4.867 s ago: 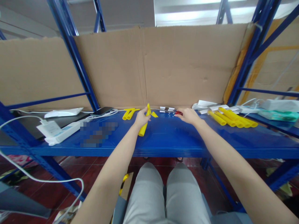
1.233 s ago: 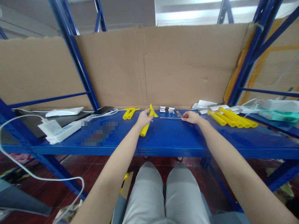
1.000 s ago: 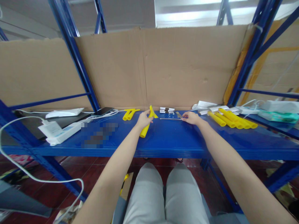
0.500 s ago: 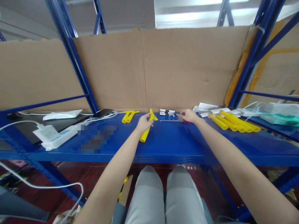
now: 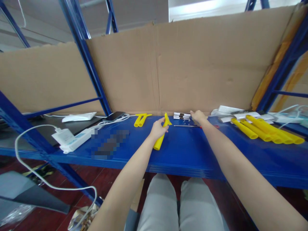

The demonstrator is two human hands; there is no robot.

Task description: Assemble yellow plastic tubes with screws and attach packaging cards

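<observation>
— In the head view, why close the fingers of the left hand round the yellow, flare-ended plastic tube?
— Perhaps to steady it over the blue metal shelf.
— And with the right hand?
— Placed beside white, dark-banded sticks; pinching or spread, can't tell.

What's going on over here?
Someone sits at a blue shelf, working bare-handed. The left hand grips a yellow T-shaped piece. The right hand is just beside some stacked white strips, near a thin red-handled tool; I can't make out whether it holds anything. Two similar yellow pieces lie to the left, and a group of yellow tubes lies to the right.
</observation>
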